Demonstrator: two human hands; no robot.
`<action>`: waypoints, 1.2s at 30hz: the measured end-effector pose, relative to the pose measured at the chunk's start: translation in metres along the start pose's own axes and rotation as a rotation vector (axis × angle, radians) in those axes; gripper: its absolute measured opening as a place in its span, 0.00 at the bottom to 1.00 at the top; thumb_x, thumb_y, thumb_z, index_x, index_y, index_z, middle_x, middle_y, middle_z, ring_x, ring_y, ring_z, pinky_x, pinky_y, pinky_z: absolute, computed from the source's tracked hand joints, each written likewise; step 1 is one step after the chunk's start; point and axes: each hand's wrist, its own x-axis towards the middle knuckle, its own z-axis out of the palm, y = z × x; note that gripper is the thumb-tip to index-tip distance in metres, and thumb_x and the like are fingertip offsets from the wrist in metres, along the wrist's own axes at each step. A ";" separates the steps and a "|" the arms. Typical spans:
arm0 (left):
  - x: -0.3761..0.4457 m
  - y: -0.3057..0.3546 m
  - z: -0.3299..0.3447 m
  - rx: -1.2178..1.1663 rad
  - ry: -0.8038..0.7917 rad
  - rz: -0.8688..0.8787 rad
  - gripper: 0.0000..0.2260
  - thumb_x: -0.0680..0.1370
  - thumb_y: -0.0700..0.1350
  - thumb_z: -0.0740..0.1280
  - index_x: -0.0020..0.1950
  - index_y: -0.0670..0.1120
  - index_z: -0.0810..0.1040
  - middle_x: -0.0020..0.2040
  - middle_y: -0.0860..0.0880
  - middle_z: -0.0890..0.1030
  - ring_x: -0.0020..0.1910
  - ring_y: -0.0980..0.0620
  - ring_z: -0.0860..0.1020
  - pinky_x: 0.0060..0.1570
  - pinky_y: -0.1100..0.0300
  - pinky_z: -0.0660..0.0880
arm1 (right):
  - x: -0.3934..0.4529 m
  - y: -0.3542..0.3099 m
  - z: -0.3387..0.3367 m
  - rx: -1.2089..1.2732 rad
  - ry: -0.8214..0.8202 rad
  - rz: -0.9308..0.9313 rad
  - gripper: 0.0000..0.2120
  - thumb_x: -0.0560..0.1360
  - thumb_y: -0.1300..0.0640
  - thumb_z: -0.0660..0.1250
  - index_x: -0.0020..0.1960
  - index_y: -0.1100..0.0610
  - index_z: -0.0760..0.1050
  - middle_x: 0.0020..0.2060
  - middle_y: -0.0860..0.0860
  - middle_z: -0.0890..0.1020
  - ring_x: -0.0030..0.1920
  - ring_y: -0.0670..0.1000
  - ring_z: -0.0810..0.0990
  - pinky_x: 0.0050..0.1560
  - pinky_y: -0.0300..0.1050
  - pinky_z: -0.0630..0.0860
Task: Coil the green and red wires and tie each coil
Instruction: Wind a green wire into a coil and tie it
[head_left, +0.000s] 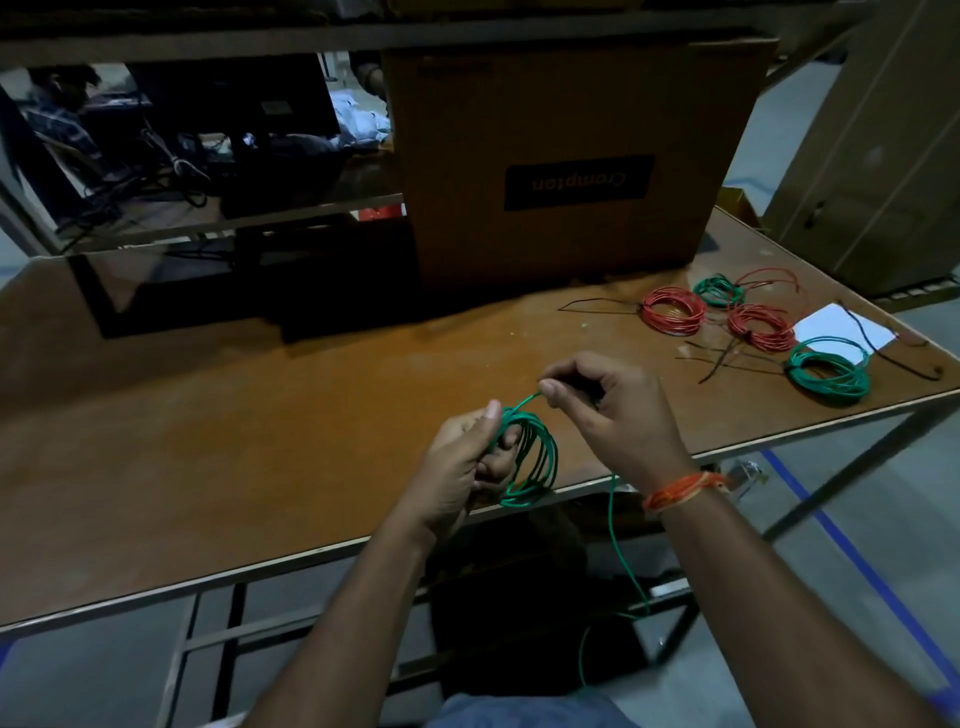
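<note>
Slack green wire (621, 545) hangs below the table edge nearest the person, looping down toward the floor — so this length is not fully wound yet. Above it, the left hand (457, 462) grips a half-built green coil (530, 457) of several turns, thumb pressed over the top of the loops, held just over the table's (234, 415) front edge. The right hand (613, 410) is just beside it, thumb and forefinger pinching the wire where it feeds into the coil, other fingers curled. By the look of it, this coil needs the hanging tail wound in and then a tie.

Farther back on the right lie finished bundles: a green coil (830, 375) beside a white paper (844, 327), two red coils (673, 310) (760, 327), and a smaller green one (719, 291) with loose red wire (769, 275) near it — possibly still to be coiled. Thin dark ties (727, 358) lie scattered among them. A cardboard box (571, 156) stands behind.
</note>
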 end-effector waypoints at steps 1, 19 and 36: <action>-0.001 0.000 -0.001 -0.049 0.000 -0.001 0.16 0.82 0.55 0.59 0.42 0.45 0.69 0.26 0.53 0.59 0.22 0.58 0.53 0.23 0.65 0.51 | -0.004 0.004 0.005 -0.004 0.022 0.022 0.03 0.78 0.55 0.71 0.47 0.54 0.82 0.36 0.46 0.82 0.39 0.44 0.82 0.39 0.44 0.79; 0.012 -0.003 -0.011 0.221 0.404 0.238 0.18 0.88 0.49 0.50 0.43 0.43 0.70 0.33 0.47 0.84 0.31 0.52 0.81 0.35 0.63 0.77 | -0.052 -0.036 0.027 -0.300 -0.432 -0.192 0.07 0.78 0.51 0.61 0.43 0.52 0.72 0.40 0.50 0.79 0.44 0.55 0.79 0.42 0.48 0.74; -0.006 -0.011 -0.001 -0.178 0.010 -0.121 0.18 0.82 0.56 0.59 0.37 0.46 0.69 0.22 0.54 0.59 0.20 0.57 0.53 0.24 0.65 0.50 | -0.018 0.005 0.008 0.005 -0.121 0.003 0.11 0.74 0.49 0.74 0.41 0.56 0.79 0.31 0.46 0.79 0.32 0.43 0.77 0.32 0.40 0.74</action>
